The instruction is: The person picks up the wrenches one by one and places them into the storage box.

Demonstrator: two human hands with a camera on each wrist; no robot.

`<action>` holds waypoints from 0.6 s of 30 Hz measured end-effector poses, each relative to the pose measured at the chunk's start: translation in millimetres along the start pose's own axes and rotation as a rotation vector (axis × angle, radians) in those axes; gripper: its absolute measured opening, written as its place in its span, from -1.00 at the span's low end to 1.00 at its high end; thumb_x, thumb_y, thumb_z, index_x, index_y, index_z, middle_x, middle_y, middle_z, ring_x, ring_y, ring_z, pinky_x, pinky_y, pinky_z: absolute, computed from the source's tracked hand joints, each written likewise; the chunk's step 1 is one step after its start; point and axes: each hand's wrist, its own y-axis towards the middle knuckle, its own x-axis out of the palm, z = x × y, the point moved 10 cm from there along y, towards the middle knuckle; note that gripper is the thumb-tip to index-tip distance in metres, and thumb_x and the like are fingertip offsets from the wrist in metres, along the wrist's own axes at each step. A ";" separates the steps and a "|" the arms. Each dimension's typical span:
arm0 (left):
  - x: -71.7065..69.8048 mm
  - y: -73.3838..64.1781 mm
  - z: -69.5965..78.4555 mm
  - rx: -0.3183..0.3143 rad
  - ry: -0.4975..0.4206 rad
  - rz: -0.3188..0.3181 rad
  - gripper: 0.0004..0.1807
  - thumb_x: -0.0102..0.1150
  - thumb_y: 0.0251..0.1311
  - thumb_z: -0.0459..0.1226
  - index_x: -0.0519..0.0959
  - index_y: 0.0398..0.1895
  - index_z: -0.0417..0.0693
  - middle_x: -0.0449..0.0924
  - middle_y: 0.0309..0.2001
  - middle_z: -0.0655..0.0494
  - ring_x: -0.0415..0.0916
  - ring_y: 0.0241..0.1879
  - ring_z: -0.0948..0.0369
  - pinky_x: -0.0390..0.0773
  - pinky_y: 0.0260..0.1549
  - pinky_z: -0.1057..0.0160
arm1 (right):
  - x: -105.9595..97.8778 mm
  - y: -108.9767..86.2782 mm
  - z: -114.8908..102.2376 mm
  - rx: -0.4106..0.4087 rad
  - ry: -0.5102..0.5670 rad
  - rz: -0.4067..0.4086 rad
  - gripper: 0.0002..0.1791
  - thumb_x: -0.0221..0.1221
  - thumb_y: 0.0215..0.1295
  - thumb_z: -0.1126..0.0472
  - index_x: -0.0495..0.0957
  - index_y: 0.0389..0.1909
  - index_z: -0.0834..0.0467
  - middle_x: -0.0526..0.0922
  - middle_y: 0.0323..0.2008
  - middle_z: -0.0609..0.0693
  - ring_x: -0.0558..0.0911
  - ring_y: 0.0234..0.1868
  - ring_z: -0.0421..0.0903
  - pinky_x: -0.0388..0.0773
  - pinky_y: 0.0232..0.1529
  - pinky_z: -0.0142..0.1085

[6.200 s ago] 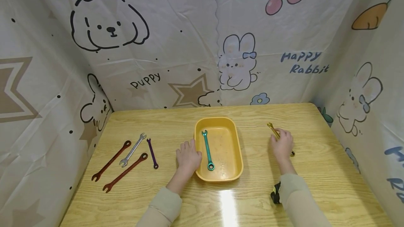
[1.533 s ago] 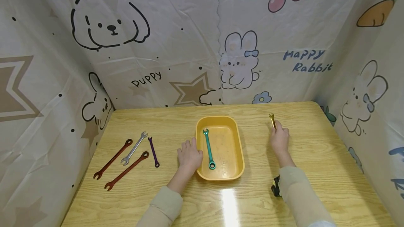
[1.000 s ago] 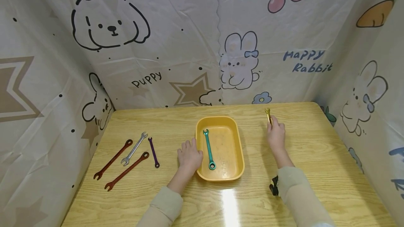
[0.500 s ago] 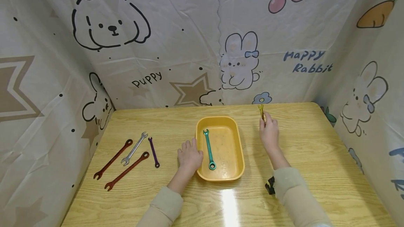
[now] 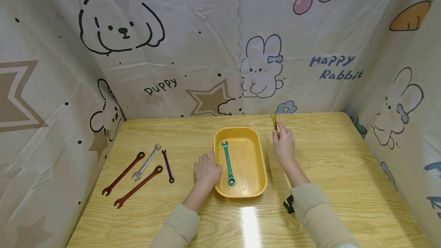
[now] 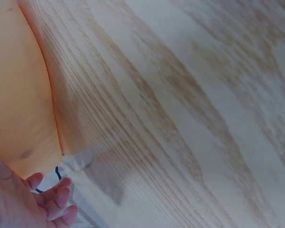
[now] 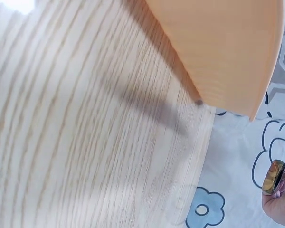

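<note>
The scene is walled on three sides by printed cloth, against which the far edge of the wooden table is set. Midway between the table's left and right edges, nearer the far edge, the yellow tray is placed with its long sides pointing away from the person.

The tray's left rim is touched by the left hand, whose fingers are relaxed; the tray seems to be steadied by it. Just beyond the tray's right wall, the right hand is raised above the table, and the gold wrench is grasped in it, one end pointed at the far edge, the other hidden.

Towards the table's left edge, two red wrenches are laid slantwise. In the tray, along its left side, the teal wrench is laid. Between the red pair's far ends the silver wrench is set, and the purple wrench, smallest, is placed to their right.

The step in hand is judged to be a carry of the gold wrench; for it to be laid beside the teal one, clearance over the right rim, then a low release, would be called for.
</note>
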 end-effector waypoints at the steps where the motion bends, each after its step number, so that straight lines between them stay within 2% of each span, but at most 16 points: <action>1: -0.3 0.0 0.1 0.000 -0.001 0.001 -0.62 -0.07 0.16 -0.16 0.26 0.01 -0.12 0.33 -0.19 -0.10 0.23 -0.18 0.01 0.29 -0.21 0.00 | 1.8 -0.7 -1.4 0.001 0.001 -0.005 -0.58 0.00 0.31 0.30 0.32 0.18 0.31 0.43 -0.40 0.28 0.44 -0.42 0.13 0.42 -0.41 -0.07; 9: -0.7 0.0 0.7 0.003 0.006 0.005 -0.63 -0.07 0.17 -0.17 0.26 0.00 -0.11 0.33 -0.20 -0.10 0.24 -0.18 0.00 0.29 -0.21 0.01 | 14.6 -6.7 -15.8 -0.027 0.019 -0.023 -0.59 0.02 0.30 0.31 0.34 0.16 0.32 0.41 -0.43 0.25 0.42 -0.44 0.10 0.42 -0.42 -0.09; 18: 0.2 0.6 0.6 0.006 0.012 0.005 -0.63 -0.08 0.17 -0.17 0.25 0.01 -0.12 0.33 -0.21 -0.10 0.24 -0.17 0.00 0.29 -0.21 0.01 | 32.0 -15.0 -25.4 -0.001 0.039 -0.086 -0.57 0.01 0.32 0.25 0.33 0.19 0.27 0.41 -0.42 0.20 0.41 -0.44 0.06 0.41 -0.41 -0.13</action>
